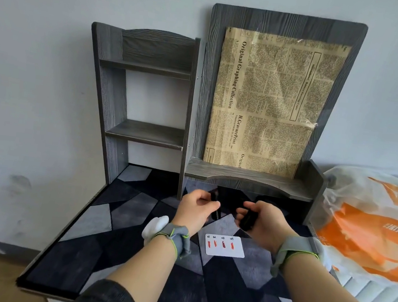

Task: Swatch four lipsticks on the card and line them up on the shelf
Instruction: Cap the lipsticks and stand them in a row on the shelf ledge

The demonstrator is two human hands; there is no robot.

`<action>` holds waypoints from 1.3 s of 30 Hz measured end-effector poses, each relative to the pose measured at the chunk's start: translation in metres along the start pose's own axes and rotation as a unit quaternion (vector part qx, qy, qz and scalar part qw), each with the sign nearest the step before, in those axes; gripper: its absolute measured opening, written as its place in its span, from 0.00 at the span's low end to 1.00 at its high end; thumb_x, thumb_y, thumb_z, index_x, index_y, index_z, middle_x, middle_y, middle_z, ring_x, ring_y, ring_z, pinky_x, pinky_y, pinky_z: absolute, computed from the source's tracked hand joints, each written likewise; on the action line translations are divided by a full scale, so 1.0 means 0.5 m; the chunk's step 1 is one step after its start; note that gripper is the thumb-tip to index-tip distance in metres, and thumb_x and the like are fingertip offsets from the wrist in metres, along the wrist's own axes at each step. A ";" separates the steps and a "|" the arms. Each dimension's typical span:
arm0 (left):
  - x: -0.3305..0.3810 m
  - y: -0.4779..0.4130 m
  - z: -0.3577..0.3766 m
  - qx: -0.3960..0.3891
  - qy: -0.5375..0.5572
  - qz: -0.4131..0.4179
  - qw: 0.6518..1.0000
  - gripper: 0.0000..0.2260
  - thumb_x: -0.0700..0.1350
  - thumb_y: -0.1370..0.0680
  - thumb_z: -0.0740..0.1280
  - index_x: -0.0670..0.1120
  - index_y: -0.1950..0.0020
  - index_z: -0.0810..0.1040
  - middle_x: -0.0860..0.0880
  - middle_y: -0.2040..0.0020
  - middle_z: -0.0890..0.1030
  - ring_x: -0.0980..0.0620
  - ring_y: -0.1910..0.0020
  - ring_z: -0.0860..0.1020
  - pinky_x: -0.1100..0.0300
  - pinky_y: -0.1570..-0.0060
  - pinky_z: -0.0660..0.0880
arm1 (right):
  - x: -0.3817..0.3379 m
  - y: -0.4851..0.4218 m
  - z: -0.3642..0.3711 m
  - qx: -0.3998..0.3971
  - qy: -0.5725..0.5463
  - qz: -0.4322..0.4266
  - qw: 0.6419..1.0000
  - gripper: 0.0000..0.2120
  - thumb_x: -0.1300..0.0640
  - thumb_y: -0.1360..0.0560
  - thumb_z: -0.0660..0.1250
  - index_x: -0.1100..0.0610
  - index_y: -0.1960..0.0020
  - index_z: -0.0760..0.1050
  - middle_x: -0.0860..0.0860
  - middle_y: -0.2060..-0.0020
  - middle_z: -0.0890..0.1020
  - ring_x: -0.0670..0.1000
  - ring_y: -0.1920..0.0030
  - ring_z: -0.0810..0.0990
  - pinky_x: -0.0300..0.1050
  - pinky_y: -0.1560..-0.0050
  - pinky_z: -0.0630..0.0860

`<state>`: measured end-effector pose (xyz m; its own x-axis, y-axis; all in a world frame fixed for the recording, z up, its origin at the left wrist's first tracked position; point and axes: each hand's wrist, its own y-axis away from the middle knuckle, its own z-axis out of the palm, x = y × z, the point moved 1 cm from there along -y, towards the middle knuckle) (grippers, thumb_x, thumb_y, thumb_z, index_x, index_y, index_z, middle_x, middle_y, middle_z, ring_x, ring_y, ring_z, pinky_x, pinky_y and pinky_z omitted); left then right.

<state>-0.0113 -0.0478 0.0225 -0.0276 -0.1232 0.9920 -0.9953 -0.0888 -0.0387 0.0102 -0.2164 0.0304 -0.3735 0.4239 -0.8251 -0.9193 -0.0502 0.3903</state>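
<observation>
Left hand [194, 210] pinching a slim black lipstick tube [215, 209], upright-ish. Right hand [263, 222] curled tight round black lipstick tubes [247, 220]; can't tell how many. White paper card w/ four red swatches [224, 246] lies on the grey-and-black patchwork mat [95, 223], at 6 o'clock from my hands. Grey wood-grain shelf unit [144, 133] at 11, shelves bare.

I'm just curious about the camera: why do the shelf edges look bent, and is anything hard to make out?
Head view: the wide lens bows and tilts the shelf uprights; soft daylight, no harsh glare; the black lipsticks in the left hand and right hand blur into the dark mat; the card shows four legible swatches.
</observation>
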 end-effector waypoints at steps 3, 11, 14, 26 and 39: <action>-0.013 0.002 0.004 -0.037 -0.107 0.023 0.993 0.06 0.46 0.29 0.72 0.54 0.58 0.76 0.49 0.57 0.84 0.49 0.57 0.82 0.47 0.52 0.80 | -0.002 -0.001 0.004 0.015 0.014 -0.029 0.999 0.07 0.60 0.19 0.57 0.62 0.52 0.71 0.61 0.58 0.79 0.57 0.60 0.78 0.51 0.55 0.76; -0.011 0.012 0.013 -0.050 -0.161 0.065 0.984 0.07 0.45 0.30 0.74 0.51 0.54 0.79 0.53 0.58 0.80 0.52 0.59 0.79 0.47 0.54 0.80 | -0.002 -0.007 -0.001 0.033 0.078 -0.080 0.993 0.09 0.57 0.21 0.64 0.60 0.57 0.77 0.53 0.65 0.76 0.48 0.69 0.71 0.34 0.77 0.71; -0.010 0.010 0.013 -0.040 -0.165 0.067 0.983 0.07 0.46 0.31 0.74 0.52 0.55 0.80 0.52 0.59 0.80 0.52 0.61 0.79 0.47 0.55 0.80 | -0.002 0.000 0.000 0.017 0.090 -0.084 0.992 0.07 0.58 0.22 0.65 0.61 0.56 0.77 0.53 0.66 0.76 0.47 0.70 0.71 0.33 0.76 0.71; -0.012 0.012 0.010 -0.029 -0.211 0.057 0.975 0.16 0.40 0.33 0.75 0.49 0.47 0.80 0.51 0.52 0.84 0.53 0.52 0.81 0.59 0.47 0.77 | 0.000 0.018 0.019 0.002 0.217 -0.120 0.969 0.08 0.61 0.25 0.68 0.64 0.48 0.80 0.55 0.62 0.77 0.48 0.68 0.73 0.36 0.66 0.73; -0.016 0.017 0.006 -0.006 -0.173 0.045 0.984 0.15 0.39 0.34 0.77 0.48 0.53 0.77 0.49 0.58 0.83 0.52 0.58 0.82 0.59 0.53 0.78 | -0.006 0.015 0.020 0.017 0.247 -0.145 0.958 0.12 0.63 0.27 0.71 0.68 0.47 0.79 0.57 0.63 0.80 0.50 0.66 0.77 0.36 0.62 0.81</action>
<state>-0.0193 -0.0505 0.0137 -0.0840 -0.4588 0.8845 -0.9914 -0.0505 -0.1204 0.0057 -0.2091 0.0396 -0.1237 -0.0655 -0.9902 -0.9919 0.0376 0.1214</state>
